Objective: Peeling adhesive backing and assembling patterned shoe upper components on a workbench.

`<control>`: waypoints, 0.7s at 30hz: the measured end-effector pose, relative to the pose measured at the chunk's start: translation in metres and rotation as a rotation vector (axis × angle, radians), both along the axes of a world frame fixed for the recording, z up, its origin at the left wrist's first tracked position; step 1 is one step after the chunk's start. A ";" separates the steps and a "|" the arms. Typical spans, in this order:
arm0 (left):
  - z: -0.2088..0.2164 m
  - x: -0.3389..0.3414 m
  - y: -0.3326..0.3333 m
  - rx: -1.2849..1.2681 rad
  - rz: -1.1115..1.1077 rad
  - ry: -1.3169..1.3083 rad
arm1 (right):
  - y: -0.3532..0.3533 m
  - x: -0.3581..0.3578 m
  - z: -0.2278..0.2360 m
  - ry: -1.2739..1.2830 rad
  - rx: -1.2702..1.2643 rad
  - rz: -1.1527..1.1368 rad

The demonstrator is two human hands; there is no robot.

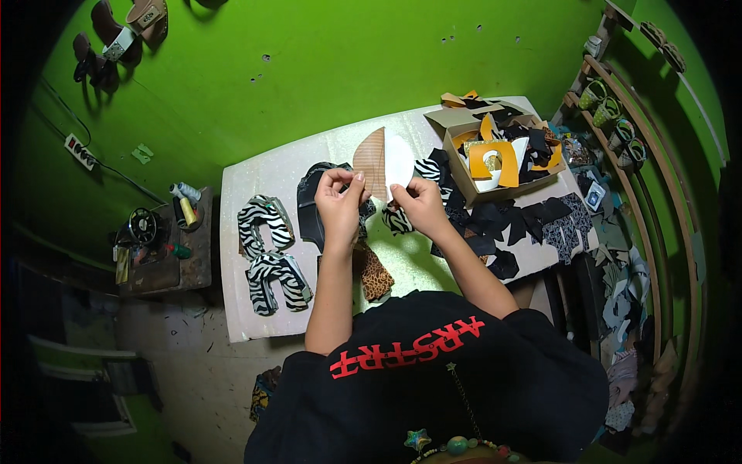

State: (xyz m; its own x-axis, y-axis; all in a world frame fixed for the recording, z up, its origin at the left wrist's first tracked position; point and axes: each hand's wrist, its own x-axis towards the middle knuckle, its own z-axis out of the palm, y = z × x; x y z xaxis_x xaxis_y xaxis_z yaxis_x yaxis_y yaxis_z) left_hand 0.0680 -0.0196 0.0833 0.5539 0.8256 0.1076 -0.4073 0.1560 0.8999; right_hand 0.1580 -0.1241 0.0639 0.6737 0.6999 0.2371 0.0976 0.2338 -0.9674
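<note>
The bare left hand pinches a brown, striped half-oval sheet, the bare right hand a white half-oval sheet, both just beyond the 2 hands, where light, even grips should prevent creasing.

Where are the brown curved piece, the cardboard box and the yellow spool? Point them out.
Brown curved piece (371,158): head view, middle of its face.
Cardboard box (453,118): head view, open flap.
Yellow spool (188,211): head view, its side.

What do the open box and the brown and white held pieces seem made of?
Box: likely cardboard, matte tan, with a stiff flap. Brown piece: matte, finely lined, perhaps card or fabric. White piece: plain, smooth, maybe foam or board; no texture shows.
</note>
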 end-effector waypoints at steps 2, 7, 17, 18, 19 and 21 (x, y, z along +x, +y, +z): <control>0.004 -0.001 -0.002 -0.016 0.000 0.002 | 0.001 0.001 -0.001 0.027 0.016 -0.020; 0.008 -0.006 -0.009 0.237 -0.272 0.266 | 0.000 0.008 -0.006 -0.032 -0.038 -0.048; -0.002 -0.004 -0.006 0.449 -0.169 0.410 | -0.004 0.009 -0.004 0.036 -0.087 0.057; -0.003 -0.005 -0.004 0.457 -0.154 0.433 | -0.004 0.010 -0.004 0.037 -0.087 0.056; -0.001 -0.007 -0.001 0.457 -0.155 0.434 | -0.005 0.010 -0.005 0.108 -0.082 0.099; 0.004 -0.013 0.004 0.454 -0.239 0.484 | -0.007 0.011 -0.005 0.179 -0.078 0.144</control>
State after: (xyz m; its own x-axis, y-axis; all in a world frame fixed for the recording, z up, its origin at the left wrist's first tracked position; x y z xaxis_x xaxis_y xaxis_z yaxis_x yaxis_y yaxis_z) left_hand 0.0552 -0.0152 0.0878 0.7873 0.6069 0.1085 0.0534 -0.2425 0.9687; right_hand 0.1689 -0.1312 0.0589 0.5923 0.8032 0.0639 -0.1061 0.1564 -0.9820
